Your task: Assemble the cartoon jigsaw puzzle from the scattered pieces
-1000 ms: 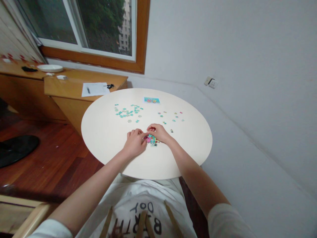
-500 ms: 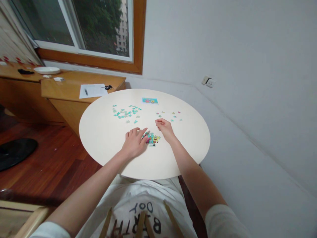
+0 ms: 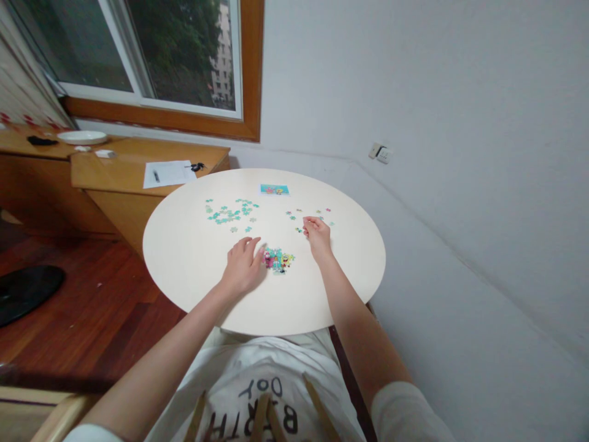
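Note:
A partly joined jigsaw puzzle (image 3: 278,260) with colourful cartoon figures lies near the middle of the round table. My left hand (image 3: 242,264) rests at its left side, fingers apart, the thumb close to its edge. Beyond the puzzle and to its right is my right hand (image 3: 318,236), with fingers bent and tips pinched together. Whether a piece is between those tips is hidden. A small loose puzzle piece (image 3: 299,230) lies just left of the right fingertips. Several more loose pieces (image 3: 293,217) are scattered around and behind that hand.
Many turquoise pieces (image 3: 225,215) are spread on the left of the white round table (image 3: 184,258). A picture card (image 3: 275,189) lies at the far side. A wooden cabinet (image 3: 129,162) holds paper (image 3: 168,174) and a white plate (image 3: 83,137). The wall (image 3: 437,153) stands at right.
My right hand has moved rightward, away from the puzzle, and a loose piece now shows beside its fingertips. My left hand has drawn slightly left, uncovering more of the puzzle.

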`<state>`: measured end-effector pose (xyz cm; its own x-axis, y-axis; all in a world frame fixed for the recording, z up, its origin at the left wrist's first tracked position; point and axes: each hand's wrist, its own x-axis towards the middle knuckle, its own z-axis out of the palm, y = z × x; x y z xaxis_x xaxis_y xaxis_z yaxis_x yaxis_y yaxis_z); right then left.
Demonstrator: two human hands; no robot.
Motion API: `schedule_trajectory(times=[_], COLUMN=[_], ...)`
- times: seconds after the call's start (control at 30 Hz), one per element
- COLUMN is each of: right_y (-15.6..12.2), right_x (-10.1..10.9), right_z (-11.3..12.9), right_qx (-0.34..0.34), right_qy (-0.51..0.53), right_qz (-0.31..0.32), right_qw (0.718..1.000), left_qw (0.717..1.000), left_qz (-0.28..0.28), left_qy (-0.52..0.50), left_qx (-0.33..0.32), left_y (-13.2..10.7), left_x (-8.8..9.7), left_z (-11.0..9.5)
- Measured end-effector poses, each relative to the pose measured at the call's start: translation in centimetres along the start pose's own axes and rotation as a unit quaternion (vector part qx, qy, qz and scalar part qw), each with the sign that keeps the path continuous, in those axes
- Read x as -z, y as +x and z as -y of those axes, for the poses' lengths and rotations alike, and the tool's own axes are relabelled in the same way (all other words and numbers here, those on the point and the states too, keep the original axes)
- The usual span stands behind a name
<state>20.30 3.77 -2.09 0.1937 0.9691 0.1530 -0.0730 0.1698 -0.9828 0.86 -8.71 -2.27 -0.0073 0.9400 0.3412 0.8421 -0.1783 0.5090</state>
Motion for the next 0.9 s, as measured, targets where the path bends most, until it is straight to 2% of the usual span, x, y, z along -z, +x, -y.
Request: schedule_trajectory(times=[0.07,0.2,0.4,0.9], right_y=[0.4,1.1,1.6,1.7], right_x=[0.3,0.9,1.4,1.4], right_z=[-0.1,-0.6,-0.9,-0.7], right_qx=[-0.001,0.01,0.017,-0.015], right_qy=[0.004,0.007,0.029,0.109], right_qz=[-0.018,-0.041,-0.058,-0.102], right_qw=[1.0,0.999,0.998,0.989], left_qw=[0.998,0.996,0.997,0.998], left_qz=[-0.026,-0.045,-0.036,-0.018], left_qy=[-0.042,-0.073,-0.064,-0.046], left_qx=[0.024,0.03,0.03,0.039], left_y=[0.3,0.6,0.6,0.6], left_x=[-0.1,-0.1,0.0,0.0], left_z=[0.5,1.0,1.0,0.9])
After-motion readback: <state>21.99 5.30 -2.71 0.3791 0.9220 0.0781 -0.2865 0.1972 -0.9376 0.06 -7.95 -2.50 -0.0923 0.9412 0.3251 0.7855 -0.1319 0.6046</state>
